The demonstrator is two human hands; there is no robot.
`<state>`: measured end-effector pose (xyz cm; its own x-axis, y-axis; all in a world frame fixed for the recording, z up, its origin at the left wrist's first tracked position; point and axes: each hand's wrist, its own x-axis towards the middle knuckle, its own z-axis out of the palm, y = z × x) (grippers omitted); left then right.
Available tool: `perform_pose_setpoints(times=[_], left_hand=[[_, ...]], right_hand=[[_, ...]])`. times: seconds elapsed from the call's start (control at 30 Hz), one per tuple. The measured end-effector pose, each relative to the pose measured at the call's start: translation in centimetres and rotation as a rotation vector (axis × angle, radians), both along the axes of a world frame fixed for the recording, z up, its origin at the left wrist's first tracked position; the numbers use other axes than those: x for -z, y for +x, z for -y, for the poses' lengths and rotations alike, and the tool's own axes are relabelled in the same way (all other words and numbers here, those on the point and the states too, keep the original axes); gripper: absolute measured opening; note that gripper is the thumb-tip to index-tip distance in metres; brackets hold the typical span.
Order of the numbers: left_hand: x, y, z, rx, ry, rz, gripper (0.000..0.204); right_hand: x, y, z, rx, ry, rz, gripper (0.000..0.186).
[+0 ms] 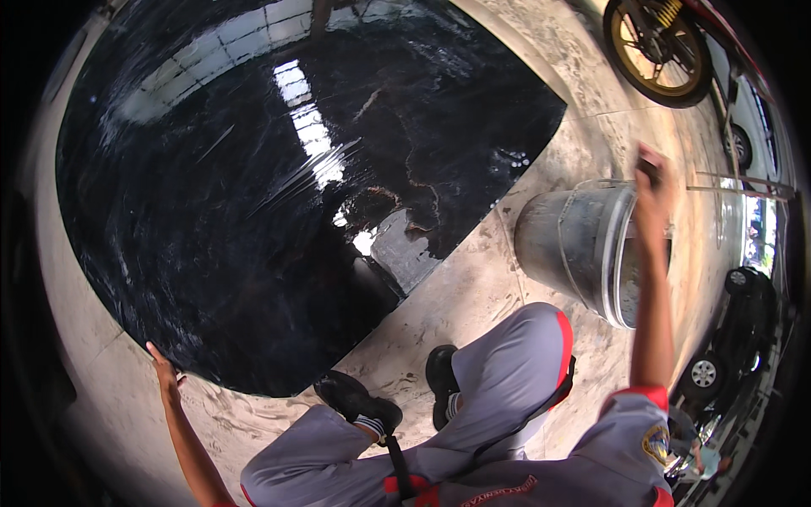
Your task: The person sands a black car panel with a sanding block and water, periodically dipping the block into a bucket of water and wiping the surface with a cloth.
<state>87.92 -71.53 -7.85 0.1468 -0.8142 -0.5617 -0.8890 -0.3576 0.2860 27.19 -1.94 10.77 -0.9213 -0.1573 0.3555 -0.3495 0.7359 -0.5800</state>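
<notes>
1. The left hand [164, 366] sits at the lower left of the frame, fingers spread open and resting on the rim of a large, wet, glossy black mat [253, 194] that fills the upper left and centre.
2. The right hand [653, 182] is raised at the right of the frame, over the mouth of a grey bucket [570, 245]. It seems closed around something small and dark, but motion blur makes the object impossible to identify.
3. The bucket lies tilted on the concrete floor [473, 296], just beside the mat's right corner.
4. At the lower centre are the person's grey trousers with red trim and 2 black shoes [359, 401].
5. A motorcycle wheel [657, 51] shows at the upper right.
</notes>
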Motion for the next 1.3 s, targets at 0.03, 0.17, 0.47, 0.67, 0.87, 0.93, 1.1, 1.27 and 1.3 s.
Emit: perform_pose_setpoints(times=[0.03, 0.17, 0.47, 0.67, 0.87, 0.93, 1.1, 1.27, 1.3], left_hand=[[0.8, -0.8, -0.8, 0.006, -0.008, -0.02, 0.107], [0.5, -0.5, -0.8, 0.02, -0.029, -0.103, 0.105], [-0.1, -0.3, -1.7, -0.08, -0.094, -0.081, 0.104], [1.4, -3.4, -2.7, -0.091, -0.07, -0.192, 0.1], [0.3, -1.5, -2.7, -0.243, 0.025, -0.657, 0.088], [0.5, -2.3, -3.2, -0.247, 0.007, -0.75, 0.088], [1.8, -3.8, -3.2, -0.196, -0.052, -0.779, 0.087], [0.1, -1.9, -3.0, -0.251, 0.008, -0.805, 0.089], [0.3, -1.7, -3.1, -0.265, 0.009, -0.789, 0.089]], right_hand=[[1.8, 0.0, 3.2, 0.004, 0.083, 0.054, 0.024], [13.6, -0.3, 13.7, -0.047, 0.05, 0.143, 0.046], [17.2, 14.9, 24.6, -0.185, 0.552, 0.064, 0.069], [17.6, 1.0, 17.4, 0.148, 0.429, -0.045, 0.063], [15.3, 18.8, 27.4, -0.396, 0.283, 0.095, 0.072], [15.9, 12.5, 24.8, -0.216, 0.716, -0.039, 0.062], [17.9, 2.6, 19.0, 0.123, 0.402, -0.028, 0.063], [15.8, 18.5, 24.8, -0.347, 0.519, -0.026, 0.067], [15.8, 15.3, 24.0, -0.323, 0.652, -0.051, 0.065]])
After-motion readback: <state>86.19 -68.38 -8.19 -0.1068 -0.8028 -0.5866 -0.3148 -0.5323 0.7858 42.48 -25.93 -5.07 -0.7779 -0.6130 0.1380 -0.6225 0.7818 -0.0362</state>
